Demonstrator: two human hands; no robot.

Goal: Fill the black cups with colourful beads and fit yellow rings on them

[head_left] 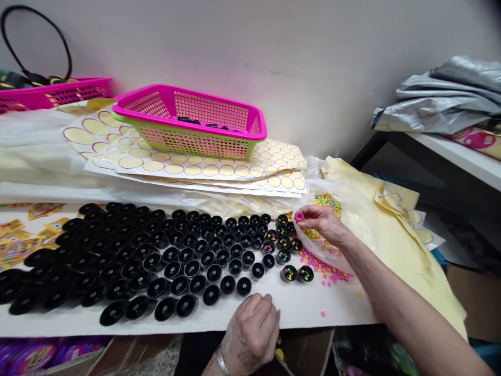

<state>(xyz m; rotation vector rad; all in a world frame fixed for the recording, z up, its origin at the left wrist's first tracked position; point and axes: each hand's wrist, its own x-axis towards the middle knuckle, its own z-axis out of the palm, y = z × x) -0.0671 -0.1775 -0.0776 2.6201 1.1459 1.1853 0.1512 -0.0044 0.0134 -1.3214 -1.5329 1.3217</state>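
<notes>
My right hand (323, 223) pinches a small pink cup (299, 216) between thumb and fingertips. It is above the edge of a clear plastic bag (356, 206) of small multicoloured candy-like pieces (326, 199). Left of and below this hand stand several black cups with coloured pieces inside, one of them a front cup (289, 273). Many more black cups (191, 268) stand upright in rows to the left, their dark insides showing. My left hand (254, 331) is curled into a loose fist at the table's front edge, below the cups, and nothing shows in it.
Pink pieces (323, 265) lie scattered beside the bag. A pink and green basket (191, 142) stands on sheets of round stickers (227, 171) at the back. Yellow paper (410, 261) covers the right side, beside a shelf (465, 151). Colourful packets (23, 240) lie far left.
</notes>
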